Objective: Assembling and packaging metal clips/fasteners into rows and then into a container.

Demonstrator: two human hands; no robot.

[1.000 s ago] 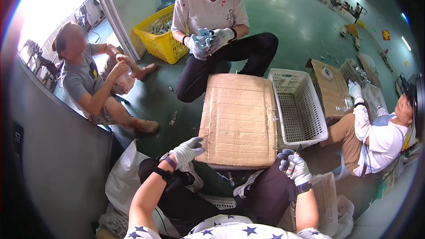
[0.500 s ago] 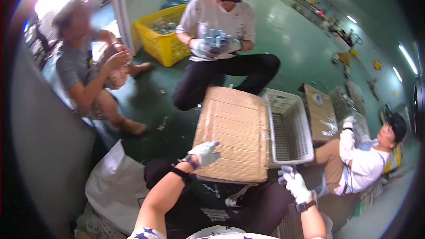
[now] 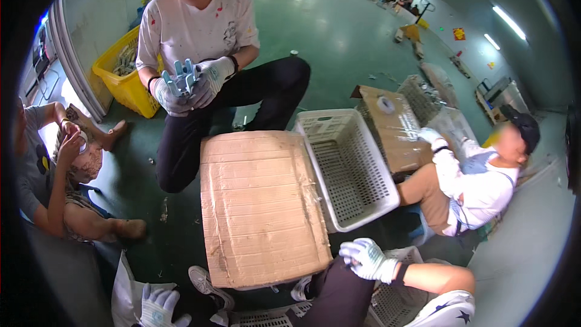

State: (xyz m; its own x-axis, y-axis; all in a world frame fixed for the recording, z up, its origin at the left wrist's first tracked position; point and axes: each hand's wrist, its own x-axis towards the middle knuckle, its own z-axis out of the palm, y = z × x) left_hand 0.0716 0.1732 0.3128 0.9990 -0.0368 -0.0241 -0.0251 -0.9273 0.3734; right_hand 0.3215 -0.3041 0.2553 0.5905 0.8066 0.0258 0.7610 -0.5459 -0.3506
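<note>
My left hand (image 3: 158, 306), in a white glove, hangs low at the bottom left with fingers spread and nothing in it, close to my shoe (image 3: 209, 283). My right hand (image 3: 367, 258), also gloved, rests on my dark trouser knee with fingers loosely apart and empty. Between the two lies a flat, worn cardboard sheet (image 3: 260, 206) on the green floor, its near edge just ahead of my hands. Neither hand touches it.
A white slatted plastic basket (image 3: 347, 167) lies beside the cardboard on the right. A crouching person opposite holds a pale blue plastic part (image 3: 180, 77) in gloved hands. A yellow crate (image 3: 126, 72) stands far left. Seated people are at left and right; a cardboard box (image 3: 393, 126) sits near the right one.
Both my hands have dropped back from the cardboard's near edge, the left down toward the bottom left, the right onto my knee. The view has swung lower and closer to the floor.
</note>
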